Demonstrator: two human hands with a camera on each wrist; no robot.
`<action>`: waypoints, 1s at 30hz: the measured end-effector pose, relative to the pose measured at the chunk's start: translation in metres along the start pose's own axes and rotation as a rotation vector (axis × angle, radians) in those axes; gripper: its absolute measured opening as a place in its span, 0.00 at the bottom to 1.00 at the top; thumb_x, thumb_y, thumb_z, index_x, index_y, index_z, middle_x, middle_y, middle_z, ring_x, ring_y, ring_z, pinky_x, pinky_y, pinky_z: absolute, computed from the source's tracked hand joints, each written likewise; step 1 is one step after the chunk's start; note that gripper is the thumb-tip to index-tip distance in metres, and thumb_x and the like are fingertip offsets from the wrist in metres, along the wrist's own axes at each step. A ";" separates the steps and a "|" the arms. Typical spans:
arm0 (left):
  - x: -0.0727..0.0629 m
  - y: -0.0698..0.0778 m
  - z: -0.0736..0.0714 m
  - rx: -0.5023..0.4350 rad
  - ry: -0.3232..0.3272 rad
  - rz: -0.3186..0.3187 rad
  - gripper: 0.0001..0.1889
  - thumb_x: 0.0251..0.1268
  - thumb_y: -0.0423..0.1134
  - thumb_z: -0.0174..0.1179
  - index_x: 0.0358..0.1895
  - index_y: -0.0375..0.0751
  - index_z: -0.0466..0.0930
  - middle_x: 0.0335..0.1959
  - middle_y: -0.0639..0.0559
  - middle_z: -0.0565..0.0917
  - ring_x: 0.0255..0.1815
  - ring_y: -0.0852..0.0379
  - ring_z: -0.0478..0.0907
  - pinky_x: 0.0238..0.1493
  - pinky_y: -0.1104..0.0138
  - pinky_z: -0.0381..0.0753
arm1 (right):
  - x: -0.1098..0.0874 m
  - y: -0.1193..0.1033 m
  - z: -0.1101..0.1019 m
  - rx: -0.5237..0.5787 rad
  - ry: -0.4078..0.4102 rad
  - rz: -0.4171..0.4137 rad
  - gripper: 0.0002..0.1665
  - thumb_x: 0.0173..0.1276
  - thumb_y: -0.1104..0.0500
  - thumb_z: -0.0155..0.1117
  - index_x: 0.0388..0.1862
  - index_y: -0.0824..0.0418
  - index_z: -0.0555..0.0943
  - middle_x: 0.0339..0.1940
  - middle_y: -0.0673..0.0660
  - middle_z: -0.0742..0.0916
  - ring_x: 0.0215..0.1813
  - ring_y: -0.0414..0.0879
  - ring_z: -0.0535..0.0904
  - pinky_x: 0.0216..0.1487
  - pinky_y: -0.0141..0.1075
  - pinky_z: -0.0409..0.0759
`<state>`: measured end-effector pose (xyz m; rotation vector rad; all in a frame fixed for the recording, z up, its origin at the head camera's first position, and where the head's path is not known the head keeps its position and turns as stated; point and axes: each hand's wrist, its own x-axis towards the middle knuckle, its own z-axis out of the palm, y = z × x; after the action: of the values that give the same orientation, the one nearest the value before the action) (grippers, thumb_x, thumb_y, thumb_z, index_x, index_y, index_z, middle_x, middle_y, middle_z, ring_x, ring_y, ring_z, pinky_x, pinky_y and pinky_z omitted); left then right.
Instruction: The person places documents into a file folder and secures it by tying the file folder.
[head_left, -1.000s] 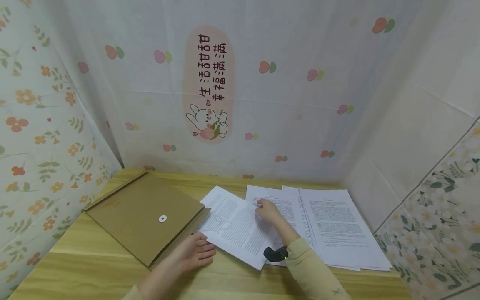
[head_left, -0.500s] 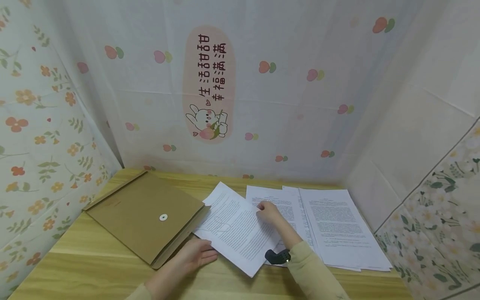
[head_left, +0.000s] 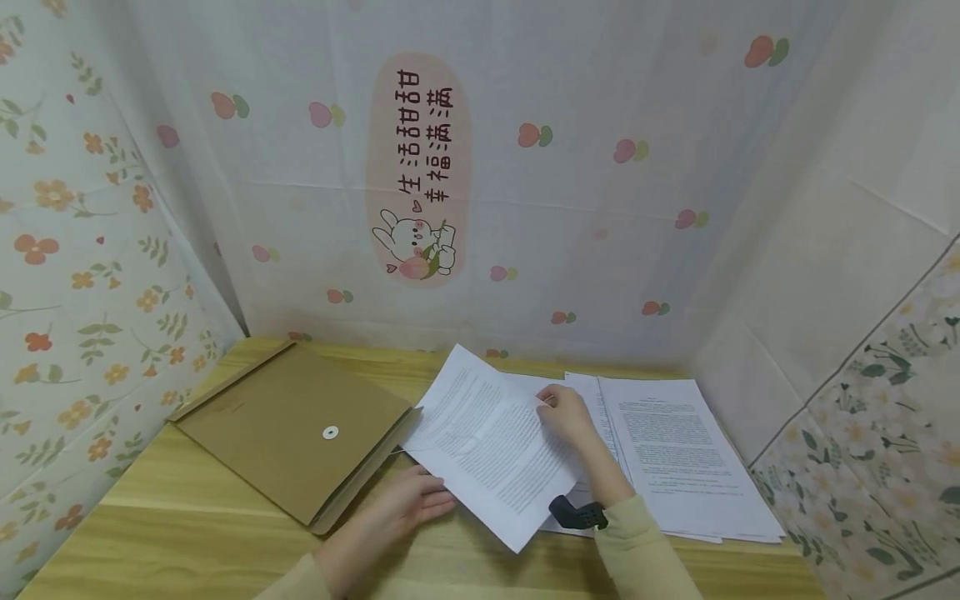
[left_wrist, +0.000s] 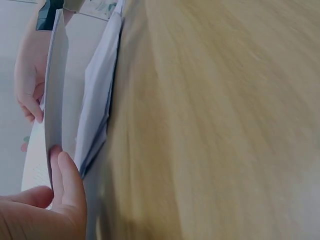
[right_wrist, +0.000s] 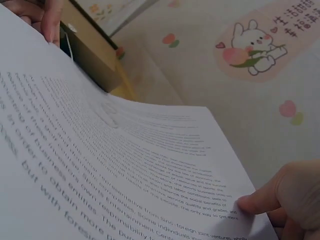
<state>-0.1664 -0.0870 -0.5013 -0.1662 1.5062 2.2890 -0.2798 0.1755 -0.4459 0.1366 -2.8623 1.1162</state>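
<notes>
Between my two hands is a tilted stack of printed paper, raised off the table and bowed in the right wrist view. At its near left edge my left hand pinches it, thumb on the printed side and fingers behind, as the left wrist view shows. My right hand pinches the opposite edge, its thumb on the print. A thin white string runs from the brown envelope and loops over the paper. The envelope lies at the left, its mouth towards the paper.
More printed sheets lie at the right of the wooden table, partly beneath the held paper. A patterned curtain hangs behind the table's back edge. A black band circles the right wrist.
Both hands have shifted right with the paper, pulling it away from the envelope. The paper's far corner has risen. Its near corner first came nearer, then moved slightly right.
</notes>
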 end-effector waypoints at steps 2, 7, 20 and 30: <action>0.002 0.001 0.004 0.005 -0.019 0.002 0.27 0.68 0.24 0.48 0.65 0.16 0.49 0.41 0.38 0.82 0.45 0.43 0.82 0.50 0.55 0.79 | -0.002 0.000 -0.009 0.027 0.018 -0.002 0.09 0.64 0.67 0.59 0.42 0.67 0.81 0.42 0.64 0.85 0.46 0.57 0.80 0.46 0.51 0.77; 0.006 0.007 0.014 0.035 -0.051 0.011 0.31 0.69 0.28 0.50 0.68 0.19 0.45 0.48 0.31 0.79 0.48 0.38 0.81 0.50 0.53 0.79 | -0.008 0.002 -0.027 0.063 0.065 0.012 0.11 0.65 0.66 0.57 0.45 0.67 0.79 0.44 0.65 0.84 0.48 0.60 0.79 0.49 0.54 0.75; 0.014 0.025 0.031 0.123 -0.076 0.100 0.32 0.68 0.35 0.55 0.68 0.24 0.54 0.51 0.35 0.76 0.35 0.52 0.82 0.47 0.57 0.81 | -0.027 0.000 -0.058 0.335 0.154 0.134 0.15 0.70 0.63 0.56 0.54 0.67 0.76 0.43 0.66 0.84 0.32 0.48 0.80 0.33 0.34 0.77; 0.014 0.055 0.041 0.301 -0.158 0.261 0.28 0.66 0.31 0.57 0.66 0.26 0.61 0.44 0.35 0.83 0.36 0.46 0.84 0.43 0.52 0.82 | -0.040 -0.010 -0.073 0.558 0.397 0.042 0.12 0.71 0.66 0.57 0.50 0.69 0.76 0.42 0.66 0.85 0.33 0.41 0.82 0.32 0.28 0.80</action>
<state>-0.1955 -0.0651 -0.4414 0.3046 1.8517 2.1651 -0.2368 0.2203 -0.3891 -0.1086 -2.1649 1.6989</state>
